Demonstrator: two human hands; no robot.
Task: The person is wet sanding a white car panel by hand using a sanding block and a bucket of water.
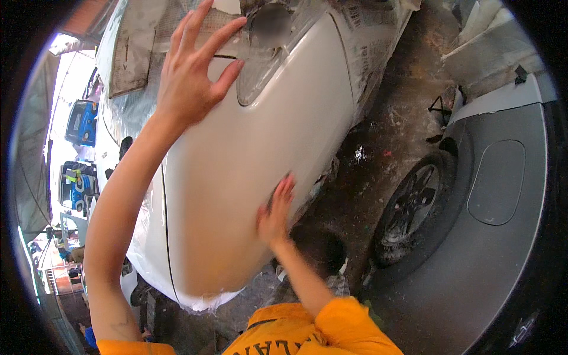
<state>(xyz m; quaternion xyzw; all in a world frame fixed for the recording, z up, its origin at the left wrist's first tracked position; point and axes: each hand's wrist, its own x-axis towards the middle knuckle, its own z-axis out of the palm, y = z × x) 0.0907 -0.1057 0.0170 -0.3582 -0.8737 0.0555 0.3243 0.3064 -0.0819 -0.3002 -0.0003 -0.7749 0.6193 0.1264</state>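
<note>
A white car body panel (260, 142) fills the middle, with a beige-brown patch (216, 236) over its lower left. My left hand (190, 74) is over the panel's upper part, fingers spread and holding nothing. Lower down, near the panel's right edge, my right hand (275, 216) lies along the surface with its fingers stretched out. A dark, thin edge of something flat, perhaps a sanding pad, shows by the thumb and at the fingertips; most of it is hidden under the hand.
Clear plastic film and printed paper (364, 44) mask the car's upper part. On the right is a dark grey car (473, 278) with a wheel (411, 207), across a strip of stained floor (378, 148). A dark round container (322, 248) sits below my right wrist. Blue vehicles (81, 123) stand far left.
</note>
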